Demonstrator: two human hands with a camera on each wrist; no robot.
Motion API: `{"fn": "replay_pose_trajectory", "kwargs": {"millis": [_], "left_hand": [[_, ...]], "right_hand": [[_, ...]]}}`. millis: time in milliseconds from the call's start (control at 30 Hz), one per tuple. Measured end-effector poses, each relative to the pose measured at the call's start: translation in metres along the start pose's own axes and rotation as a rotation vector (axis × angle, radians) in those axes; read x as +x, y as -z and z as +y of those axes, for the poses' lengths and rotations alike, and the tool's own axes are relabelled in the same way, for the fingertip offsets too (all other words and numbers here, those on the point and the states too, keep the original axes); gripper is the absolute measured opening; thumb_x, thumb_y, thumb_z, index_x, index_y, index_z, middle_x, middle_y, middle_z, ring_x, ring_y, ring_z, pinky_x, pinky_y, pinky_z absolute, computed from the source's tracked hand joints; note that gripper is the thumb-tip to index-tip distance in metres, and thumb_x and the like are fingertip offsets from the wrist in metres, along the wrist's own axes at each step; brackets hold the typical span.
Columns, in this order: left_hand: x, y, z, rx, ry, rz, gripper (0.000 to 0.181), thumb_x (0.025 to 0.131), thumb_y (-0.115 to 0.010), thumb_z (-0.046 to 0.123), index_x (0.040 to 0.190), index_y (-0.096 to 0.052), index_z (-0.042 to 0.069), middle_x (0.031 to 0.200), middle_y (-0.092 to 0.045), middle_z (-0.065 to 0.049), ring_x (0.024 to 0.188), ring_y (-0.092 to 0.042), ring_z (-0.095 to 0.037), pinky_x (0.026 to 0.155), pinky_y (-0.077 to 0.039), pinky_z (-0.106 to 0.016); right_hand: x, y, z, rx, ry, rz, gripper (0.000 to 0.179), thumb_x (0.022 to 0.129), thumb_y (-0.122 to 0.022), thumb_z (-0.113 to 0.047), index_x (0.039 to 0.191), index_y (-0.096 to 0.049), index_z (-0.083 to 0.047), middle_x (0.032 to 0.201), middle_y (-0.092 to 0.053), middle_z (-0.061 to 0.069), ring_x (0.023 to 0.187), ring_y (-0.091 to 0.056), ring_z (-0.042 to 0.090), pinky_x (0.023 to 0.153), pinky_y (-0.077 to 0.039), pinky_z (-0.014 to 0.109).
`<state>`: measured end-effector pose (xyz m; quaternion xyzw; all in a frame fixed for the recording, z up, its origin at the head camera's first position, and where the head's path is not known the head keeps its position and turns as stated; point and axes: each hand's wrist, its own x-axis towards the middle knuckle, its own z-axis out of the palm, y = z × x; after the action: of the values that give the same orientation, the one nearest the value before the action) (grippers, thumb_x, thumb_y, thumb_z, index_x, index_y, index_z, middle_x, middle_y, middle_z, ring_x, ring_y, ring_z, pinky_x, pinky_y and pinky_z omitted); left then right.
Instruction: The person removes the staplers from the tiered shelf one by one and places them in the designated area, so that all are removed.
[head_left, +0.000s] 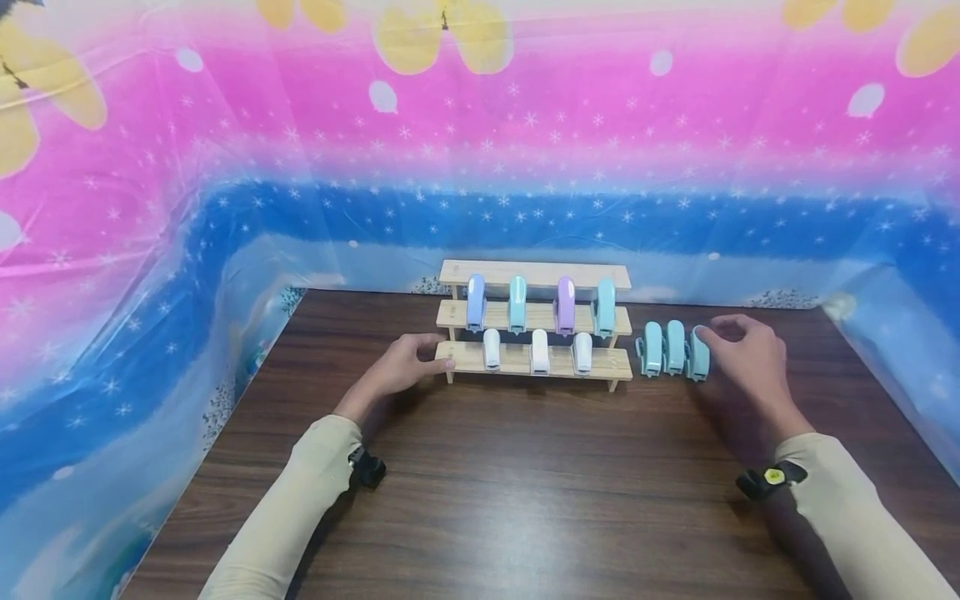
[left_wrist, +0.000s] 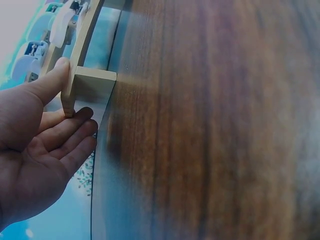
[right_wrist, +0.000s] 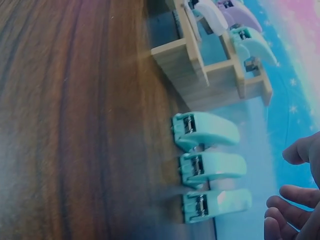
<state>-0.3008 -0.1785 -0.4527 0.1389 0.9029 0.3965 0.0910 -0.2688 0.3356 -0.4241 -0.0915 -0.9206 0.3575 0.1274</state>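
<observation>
A three-tier wooden stand point(head_left: 533, 360) stands at the back middle of the table. My left hand point(head_left: 401, 367) pinches the left end of its lowest tier, the thumb on top and the index finger beneath. Right of the stand, three mint-green lever gadgets, like small hole punches point(head_left: 674, 348), sit in a row, with rounded levers and metal works. Beside the rightmost punch point(head_left: 698, 354) is my right hand point(head_left: 750, 362), thumb and fingers parted. In the right wrist view, these fingers point(right_wrist: 295, 205) hold nothing and lie apart from the row.
White punches point(head_left: 539, 351) stand on the lowest tier. The middle tier bears a blue one point(head_left: 476, 302), a purple one point(head_left: 566, 305) and two mint ones point(head_left: 604, 307). A printed cloth point(head_left: 480, 221) hangs behind the brown table point(head_left: 525, 483).
</observation>
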Motion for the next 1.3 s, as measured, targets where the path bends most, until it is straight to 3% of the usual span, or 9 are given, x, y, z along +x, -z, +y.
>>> {"fn": "replay_pose_trajectory", "kwargs": {"millis": [267, 467, 1000, 1300], "left_hand": [[-0.001, 0.002, 0.001, 0.002, -0.002, 0.007, 0.062, 0.098, -0.072, 0.035, 0.145, -0.054, -0.001, 0.147, -0.054, -0.023, 0.14, -0.047, -0.036, 0.113, -0.04, -0.054], [0.0, 0.002, 0.0, 0.003, -0.005, 0.006, 0.062, 0.098, -0.071, 0.035, 0.145, -0.054, 0.0, 0.147, -0.054, -0.022, 0.14, -0.047, -0.036, 0.113, -0.04, -0.054], [0.0, 0.001, 0.002, -0.003, -0.012, 0.004, 0.062, 0.097, -0.072, 0.033, 0.146, -0.053, -0.001, 0.148, -0.054, -0.022, 0.141, -0.047, -0.036, 0.114, -0.039, -0.053], [-0.001, 0.0, 0.001, -0.008, -0.008, 0.002, 0.061, 0.098, -0.072, 0.033, 0.145, -0.053, -0.001, 0.148, -0.053, -0.023, 0.141, -0.046, -0.036, 0.114, -0.039, -0.053]], "right_hand": [[-0.002, 0.003, -0.021, 0.032, 0.046, 0.001, 0.071, 0.094, -0.058, -0.066, 0.133, -0.066, -0.008, 0.137, -0.062, 0.021, 0.124, -0.054, 0.041, 0.094, -0.042, 0.053], [-0.004, -0.001, -0.04, 0.06, 0.075, -0.021, 0.075, 0.093, -0.059, -0.067, 0.138, -0.063, -0.007, 0.141, -0.06, 0.021, 0.129, -0.053, 0.041, 0.1, -0.043, 0.058], [-0.006, -0.031, -0.072, 0.068, 0.218, -0.047, 0.069, 0.092, -0.064, -0.065, 0.134, -0.067, -0.009, 0.128, -0.069, 0.017, 0.112, -0.065, 0.034, 0.084, -0.051, 0.047], [-0.006, -0.047, -0.086, 0.063, 0.233, -0.092, 0.063, 0.093, -0.066, -0.06, 0.133, -0.069, -0.011, 0.126, -0.069, 0.017, 0.11, -0.066, 0.033, 0.086, -0.052, 0.051]]}}
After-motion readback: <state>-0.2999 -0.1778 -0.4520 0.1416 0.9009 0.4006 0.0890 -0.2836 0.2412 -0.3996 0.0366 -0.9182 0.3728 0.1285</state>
